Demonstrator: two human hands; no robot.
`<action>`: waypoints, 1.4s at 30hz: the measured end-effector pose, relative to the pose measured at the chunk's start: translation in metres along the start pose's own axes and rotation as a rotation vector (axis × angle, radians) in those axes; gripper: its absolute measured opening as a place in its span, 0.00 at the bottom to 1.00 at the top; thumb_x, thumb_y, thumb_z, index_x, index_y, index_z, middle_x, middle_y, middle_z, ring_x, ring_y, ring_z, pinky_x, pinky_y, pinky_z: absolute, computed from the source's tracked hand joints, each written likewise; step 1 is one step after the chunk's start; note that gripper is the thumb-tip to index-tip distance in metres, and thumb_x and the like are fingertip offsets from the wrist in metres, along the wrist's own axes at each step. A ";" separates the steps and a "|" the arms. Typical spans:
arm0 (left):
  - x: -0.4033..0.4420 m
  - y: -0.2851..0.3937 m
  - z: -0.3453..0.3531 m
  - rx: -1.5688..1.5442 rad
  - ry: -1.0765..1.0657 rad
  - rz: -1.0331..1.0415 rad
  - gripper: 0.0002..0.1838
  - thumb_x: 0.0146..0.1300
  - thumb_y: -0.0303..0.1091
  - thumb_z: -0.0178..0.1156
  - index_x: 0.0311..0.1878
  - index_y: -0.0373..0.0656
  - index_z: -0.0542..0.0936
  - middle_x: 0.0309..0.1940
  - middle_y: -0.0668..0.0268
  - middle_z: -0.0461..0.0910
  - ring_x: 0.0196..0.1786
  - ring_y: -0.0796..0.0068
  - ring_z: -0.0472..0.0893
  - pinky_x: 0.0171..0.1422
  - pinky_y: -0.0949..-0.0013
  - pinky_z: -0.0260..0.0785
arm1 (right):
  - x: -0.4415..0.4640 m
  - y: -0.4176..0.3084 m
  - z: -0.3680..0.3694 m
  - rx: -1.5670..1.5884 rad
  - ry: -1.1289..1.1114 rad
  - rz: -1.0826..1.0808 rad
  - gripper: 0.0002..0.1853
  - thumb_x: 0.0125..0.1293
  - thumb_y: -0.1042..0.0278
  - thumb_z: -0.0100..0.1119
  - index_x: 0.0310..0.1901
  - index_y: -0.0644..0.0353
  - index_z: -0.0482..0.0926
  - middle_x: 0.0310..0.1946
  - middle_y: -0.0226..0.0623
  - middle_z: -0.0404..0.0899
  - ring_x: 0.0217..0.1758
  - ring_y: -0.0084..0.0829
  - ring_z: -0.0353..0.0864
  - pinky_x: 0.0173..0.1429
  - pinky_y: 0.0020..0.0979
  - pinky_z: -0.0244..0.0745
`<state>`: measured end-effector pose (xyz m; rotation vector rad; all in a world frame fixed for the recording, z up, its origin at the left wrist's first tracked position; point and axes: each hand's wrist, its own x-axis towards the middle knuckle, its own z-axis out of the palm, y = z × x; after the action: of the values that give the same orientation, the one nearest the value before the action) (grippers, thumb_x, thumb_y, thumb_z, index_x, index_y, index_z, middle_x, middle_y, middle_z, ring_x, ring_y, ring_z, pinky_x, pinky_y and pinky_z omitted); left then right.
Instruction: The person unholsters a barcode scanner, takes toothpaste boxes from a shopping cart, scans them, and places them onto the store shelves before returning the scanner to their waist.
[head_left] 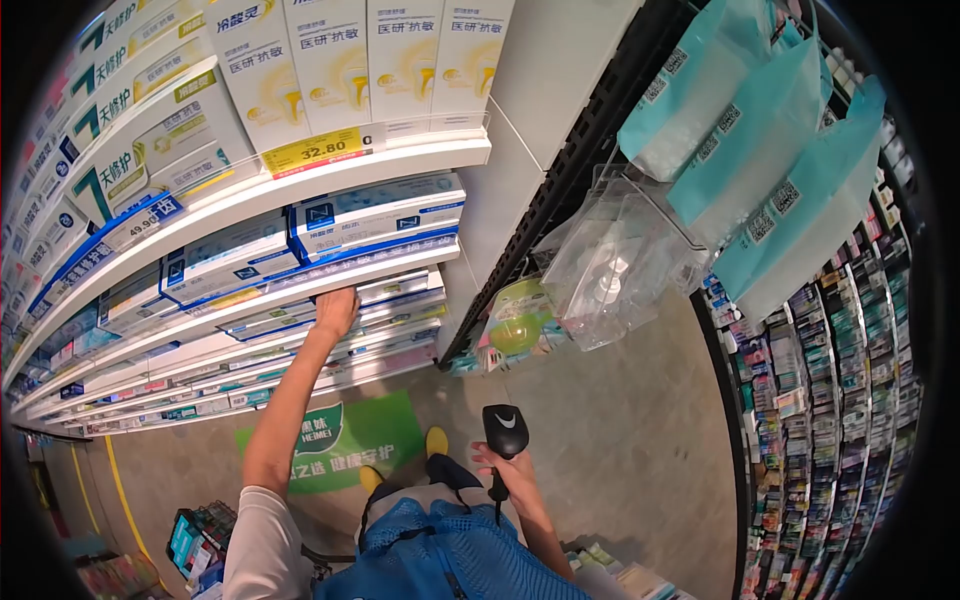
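My left hand reaches in under a shelf edge, beside toothpaste boxes on a lower shelf. The shelf hides its fingertips, so whether it grips a box does not show. Held upright in front of my body, a black handheld barcode scanner is in my right hand, whose fingers close round its handle. A cable hangs from the scanner's grip. On the shelf above my left hand lie long white and blue boxes.
White toothpaste cartons stand on the top shelf over a yellow price tag. Teal packages and clear plastic holders hang at right. A green mat lies on the floor; a basket of goods stands at lower left.
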<state>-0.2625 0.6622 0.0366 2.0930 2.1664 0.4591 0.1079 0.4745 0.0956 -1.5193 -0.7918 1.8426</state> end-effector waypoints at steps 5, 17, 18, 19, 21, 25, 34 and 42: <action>0.001 -0.006 0.003 -0.006 -0.016 -0.015 0.15 0.55 0.32 0.57 0.46 0.38 0.72 0.43 0.46 0.75 0.47 0.43 0.73 0.51 0.49 0.66 | 0.004 -0.003 0.007 -0.046 -0.052 0.007 0.19 0.60 0.69 0.62 0.51 0.65 0.72 0.42 0.42 0.81 0.40 0.31 0.82 0.38 0.27 0.78; 0.003 -0.001 -0.004 -0.036 -0.029 -0.064 0.17 0.57 0.30 0.53 0.51 0.39 0.72 0.48 0.45 0.73 0.52 0.44 0.71 0.57 0.48 0.62 | -0.006 0.000 0.007 -0.041 -0.052 -0.015 0.19 0.60 0.69 0.61 0.53 0.64 0.72 0.42 0.42 0.80 0.41 0.32 0.82 0.38 0.27 0.78; 0.005 -0.003 0.000 -0.038 -0.026 -0.065 0.17 0.57 0.30 0.53 0.51 0.39 0.72 0.48 0.45 0.73 0.52 0.44 0.71 0.57 0.48 0.62 | -0.006 0.002 0.006 -0.044 -0.053 -0.018 0.19 0.60 0.69 0.61 0.53 0.64 0.72 0.42 0.42 0.80 0.41 0.32 0.82 0.38 0.27 0.78; 0.009 -0.008 0.009 -0.008 0.027 -0.061 0.17 0.57 0.29 0.53 0.51 0.39 0.73 0.47 0.45 0.74 0.52 0.44 0.72 0.56 0.49 0.64 | -0.006 0.004 0.004 -0.030 -0.048 -0.023 0.20 0.61 0.69 0.61 0.53 0.64 0.72 0.43 0.43 0.80 0.41 0.32 0.82 0.38 0.27 0.78; 0.016 -0.013 0.021 0.019 0.082 -0.060 0.17 0.57 0.29 0.53 0.51 0.39 0.73 0.47 0.45 0.74 0.51 0.44 0.73 0.55 0.49 0.65 | -0.008 0.005 0.003 -0.021 -0.043 -0.028 0.20 0.61 0.68 0.61 0.53 0.64 0.71 0.43 0.43 0.80 0.41 0.31 0.82 0.39 0.27 0.78; 0.026 -0.020 0.034 0.076 -0.047 -0.144 0.15 0.55 0.27 0.53 0.47 0.39 0.77 0.44 0.47 0.77 0.48 0.46 0.76 0.52 0.51 0.68 | -0.012 0.007 0.001 -0.019 -0.007 -0.026 0.20 0.61 0.68 0.62 0.53 0.64 0.72 0.43 0.44 0.80 0.41 0.31 0.82 0.38 0.27 0.78; 0.025 -0.030 0.035 0.096 0.025 -0.070 0.15 0.55 0.30 0.51 0.46 0.38 0.76 0.45 0.46 0.76 0.50 0.45 0.74 0.55 0.50 0.65 | -0.010 0.008 0.004 -0.032 -0.012 -0.044 0.19 0.60 0.69 0.62 0.50 0.69 0.73 0.41 0.46 0.80 0.40 0.33 0.83 0.37 0.28 0.79; 0.016 -0.032 0.055 0.079 0.542 0.163 0.11 0.53 0.28 0.54 0.39 0.36 0.77 0.37 0.50 0.77 0.41 0.50 0.76 0.49 0.53 0.67 | -0.014 0.003 0.011 -0.064 -0.012 -0.046 0.19 0.61 0.71 0.61 0.52 0.68 0.71 0.41 0.46 0.81 0.37 0.31 0.83 0.35 0.26 0.78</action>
<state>-0.2790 0.6857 -0.0228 2.4182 2.3018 1.0860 0.0985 0.4612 0.1036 -1.5178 -0.8915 1.8108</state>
